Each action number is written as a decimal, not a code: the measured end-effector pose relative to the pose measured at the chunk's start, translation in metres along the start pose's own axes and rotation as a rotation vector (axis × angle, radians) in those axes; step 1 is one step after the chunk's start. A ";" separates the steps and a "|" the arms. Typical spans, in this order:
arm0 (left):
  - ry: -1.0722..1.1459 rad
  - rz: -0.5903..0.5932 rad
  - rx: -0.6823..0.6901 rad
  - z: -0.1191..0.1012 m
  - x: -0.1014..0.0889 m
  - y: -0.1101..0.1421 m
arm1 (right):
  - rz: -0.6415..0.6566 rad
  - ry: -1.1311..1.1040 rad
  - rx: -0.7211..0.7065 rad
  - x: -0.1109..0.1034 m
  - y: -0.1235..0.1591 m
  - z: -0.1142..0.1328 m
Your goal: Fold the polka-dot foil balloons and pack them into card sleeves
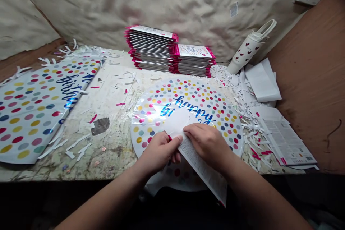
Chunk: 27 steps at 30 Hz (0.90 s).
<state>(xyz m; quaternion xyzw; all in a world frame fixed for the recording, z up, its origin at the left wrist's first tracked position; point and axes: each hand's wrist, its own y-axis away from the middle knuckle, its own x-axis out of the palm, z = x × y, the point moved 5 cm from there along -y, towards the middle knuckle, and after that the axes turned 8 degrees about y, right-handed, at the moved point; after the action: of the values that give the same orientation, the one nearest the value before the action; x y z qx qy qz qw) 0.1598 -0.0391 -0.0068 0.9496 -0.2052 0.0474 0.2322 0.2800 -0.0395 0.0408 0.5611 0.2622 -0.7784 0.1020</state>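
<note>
Above a round polka-dot balloon (226, 118) with blue "happy" lettering, I hold a printed paper packet (201, 167) with pink edges. My left hand (163, 147) is closed on the packet's upper left edge, thumb on top. My right hand (206, 143) pinches the packet at its top, where a plain white flap (176, 122) sticks up and covers part of the lettering. The packet slants down to the right past the table's front edge. What lies inside the packet, if anything, is hidden.
Folded polka-dot balloons (35, 111) lie at left. Two stacks of pink-edged packets (153, 50) stand at the back. A white tumbler with hearts (246, 52) leans at right, near paper shreds (237, 90), white sheets (262, 81) and flat printed packets (288, 138).
</note>
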 end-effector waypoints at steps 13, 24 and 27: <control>0.061 -0.146 0.024 0.002 -0.020 0.003 | 0.199 0.582 0.664 -0.049 0.073 -0.110; -0.693 -0.462 0.889 -0.051 -0.060 0.031 | -0.280 -0.022 -0.236 -0.012 0.022 -0.014; -1.043 -0.091 1.058 -0.038 -0.045 0.036 | -0.308 -0.019 -0.225 -0.006 0.028 -0.021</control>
<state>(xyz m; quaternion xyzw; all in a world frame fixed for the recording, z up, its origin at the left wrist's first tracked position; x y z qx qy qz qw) 0.1038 -0.0339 0.0339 0.8413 -0.1992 -0.3267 -0.3819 0.3120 -0.0533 0.0330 0.4922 0.4292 -0.7559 0.0463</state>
